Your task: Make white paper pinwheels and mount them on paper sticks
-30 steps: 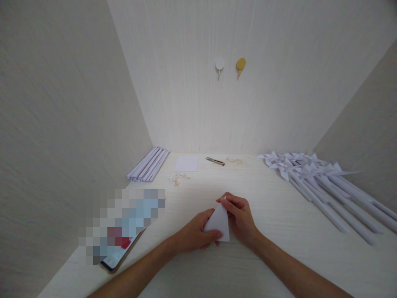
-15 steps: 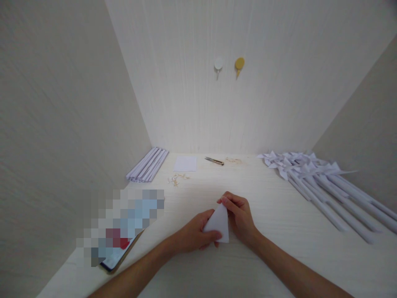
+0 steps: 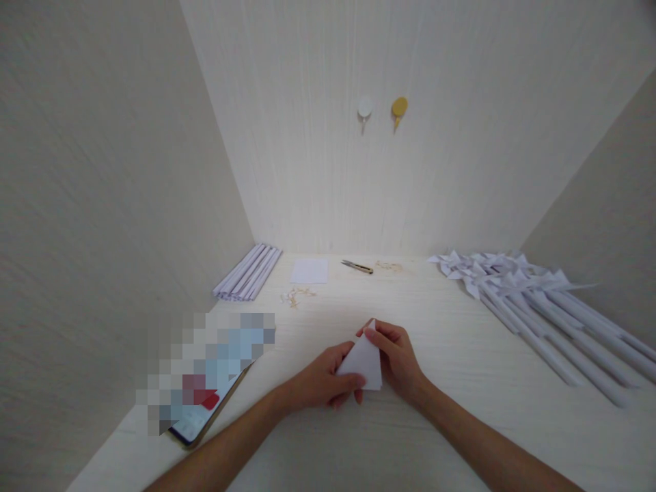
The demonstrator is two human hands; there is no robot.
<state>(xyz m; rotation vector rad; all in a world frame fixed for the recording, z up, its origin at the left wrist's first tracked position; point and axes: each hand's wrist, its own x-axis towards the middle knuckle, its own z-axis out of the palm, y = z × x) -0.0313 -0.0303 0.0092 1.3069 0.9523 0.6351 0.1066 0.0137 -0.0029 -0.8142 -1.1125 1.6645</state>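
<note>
Between both hands, just above the table, is a folded piece of white paper (image 3: 363,362), roughly triangular with its point at the top. My left hand (image 3: 328,379) grips its lower left side, thumb across the front and fingers behind. My right hand (image 3: 397,352) pinches the paper near its upper point and right edge, with the thumb in front. The fingers behind the paper are partly hidden. Beyond the hands, a square white sheet (image 3: 309,270) lies flat near the back wall.
Rolled paper sticks (image 3: 249,273) lie at the back left, near small sticks (image 3: 297,296). Thread snips (image 3: 357,266) lie by another scatter of small bits (image 3: 389,266). Several paper pinwheels (image 3: 512,280) are piled on the right. A partly blurred phone (image 3: 225,383) rests at the left.
The folded paper has tilted a little, its point now standing above the right thumb. Both hands keep hold of it. The whole view has shifted slightly.
</note>
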